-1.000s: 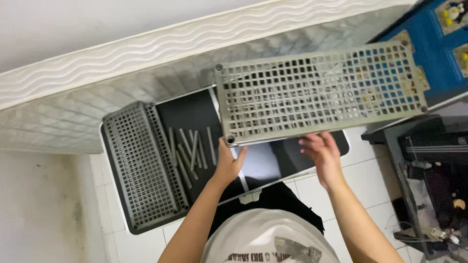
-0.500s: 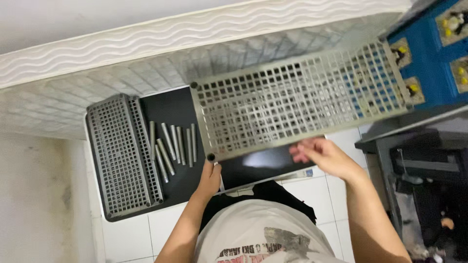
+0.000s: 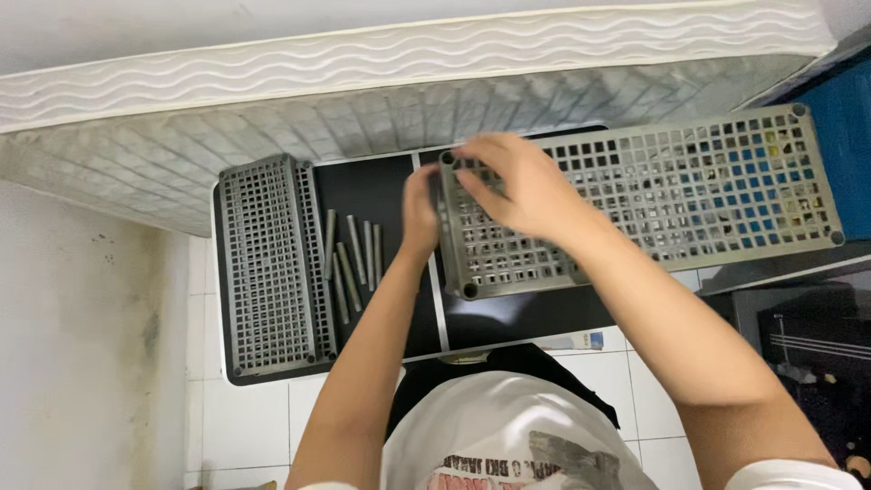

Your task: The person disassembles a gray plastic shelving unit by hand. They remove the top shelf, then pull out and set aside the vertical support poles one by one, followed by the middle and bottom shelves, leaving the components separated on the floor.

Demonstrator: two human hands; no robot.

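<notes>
**Two hands at the short end of a grey lattice shelf panel, head view**

Largest element: a white quilted mattress (image 3: 363,82) spans the top of the view, its side face dropping to a white tiled floor (image 3: 245,426). Against it, on the floor, lies a black flat board (image 3: 372,186) with a thin pale line running down its middle.

Next in size: the grey lattice panel (image 3: 689,195), a long rectangular plastic grid with square openings and a round socket at each visible corner. It is held nearly level above the right half of the black board, its long axis running left to right, and its right end reaches out past the board over a blue surface (image 3: 839,118). A second grey lattice panel (image 3: 270,263), finer in mesh, lies flat on the left part of the board, long axis pointing away from the viewer.

The right hand (image 3: 513,186) crosses over the top of the held panel at its left end, fingers curled down onto the far left corner; it grips the panel there. The left hand (image 3: 419,213) presses against the panel's left short edge, fingers folded around that edge; how far they close beneath it cannot be told.

Smallest: a loose group of grey rods (image 3: 354,263) lies on the board between the finer panel and the left hand, roughly parallel, just beside the finer panel's right edge.
</notes>
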